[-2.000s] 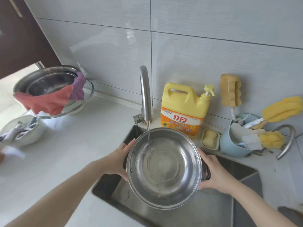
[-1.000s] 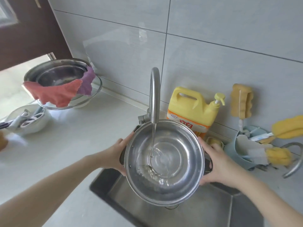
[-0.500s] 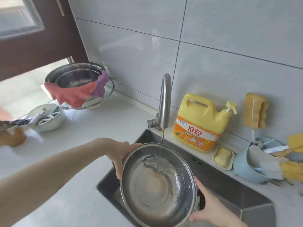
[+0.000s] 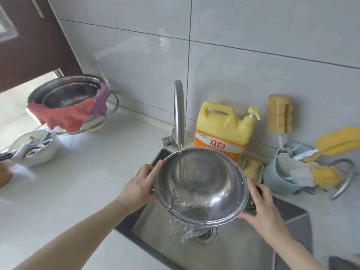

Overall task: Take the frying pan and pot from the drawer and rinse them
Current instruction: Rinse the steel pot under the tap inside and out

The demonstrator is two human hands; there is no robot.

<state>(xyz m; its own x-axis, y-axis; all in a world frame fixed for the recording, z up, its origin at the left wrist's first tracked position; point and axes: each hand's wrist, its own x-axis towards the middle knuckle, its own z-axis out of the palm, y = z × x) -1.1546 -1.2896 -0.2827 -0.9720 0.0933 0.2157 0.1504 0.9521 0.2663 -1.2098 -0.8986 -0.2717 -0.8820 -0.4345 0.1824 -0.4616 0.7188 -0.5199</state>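
The sink (image 4: 243, 248) is lying in the bench (image 4: 81, 184); over it the pot (image 4: 202, 184) is tipping nearward, spilling water under the running tap (image 4: 178, 114); the left hand (image 4: 139, 185) and right hand (image 4: 262, 209) are each gripping a side handle; rolling the tilt slowly should sweep every wall.

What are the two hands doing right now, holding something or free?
Left hand: holding the pot by its left side.
Right hand: holding the pot's right side, tipping water into the sink.
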